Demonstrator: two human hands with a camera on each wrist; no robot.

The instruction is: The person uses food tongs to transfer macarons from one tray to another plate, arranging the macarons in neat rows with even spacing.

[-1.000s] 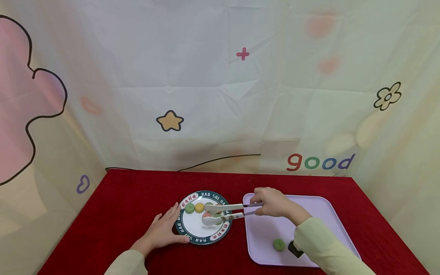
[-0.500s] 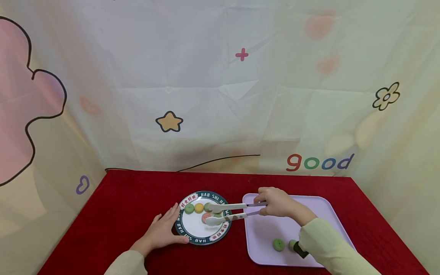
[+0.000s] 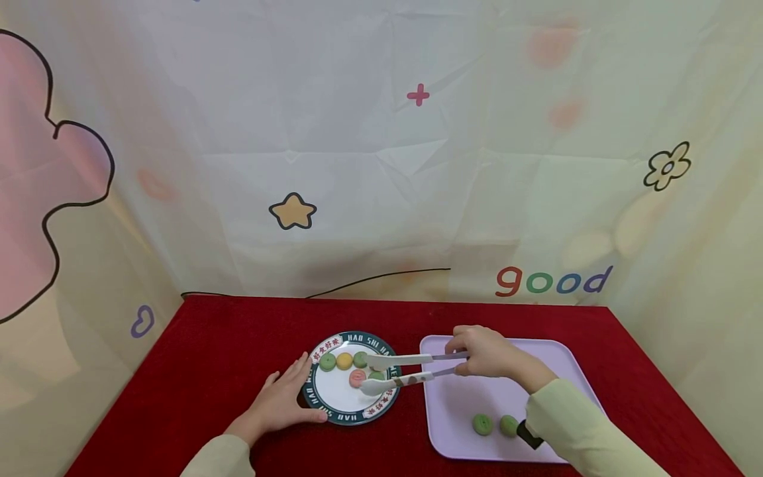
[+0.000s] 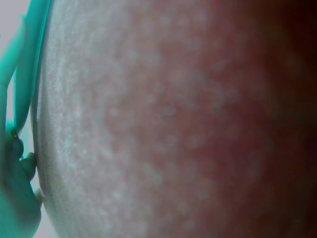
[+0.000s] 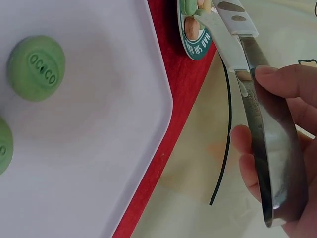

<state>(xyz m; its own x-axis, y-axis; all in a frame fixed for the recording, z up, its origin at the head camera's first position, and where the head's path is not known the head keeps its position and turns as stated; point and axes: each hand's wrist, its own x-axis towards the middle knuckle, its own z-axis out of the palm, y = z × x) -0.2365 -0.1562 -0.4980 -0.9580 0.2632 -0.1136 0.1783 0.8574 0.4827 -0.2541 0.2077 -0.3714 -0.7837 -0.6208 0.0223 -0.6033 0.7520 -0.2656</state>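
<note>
My left hand (image 3: pixel 283 399) lies at the left rim of a round plate (image 3: pixel 342 402), its fingers spread along the edge and thumb near the front. My right hand (image 3: pixel 490 352) grips metal-handled tongs (image 5: pixel 277 163) with white tips, which reach left over the plate, arms apart. On the plate sit a yellow macaron (image 3: pixel 344 361), a pink macaron (image 3: pixel 357 378) and several green ones, such as the green macaron (image 3: pixel 327 362) at left. The tong tips partly cover the macarons at right. A brownish macaron (image 5: pixel 191 28) shows in the right wrist view. The left wrist view is mostly blurred.
A lilac tray (image 3: pixel 456 440) stands right of the plate, below my right forearm. Two green macarons lie on it, one (image 3: pixel 482 424) fully visible and another (image 3: pixel 508 426) near the dark wrist strap (image 3: pixel 529 435). Red cloth (image 3: pixel 238 344) covers the table; a printed curtain (image 3: pixel 369 165) hangs behind.
My right hand and the tongs have drawn slightly to the right, showing more of the pink macaron. A second green macaron on the tray has come out from behind the wrist. My left hand stays put.
</note>
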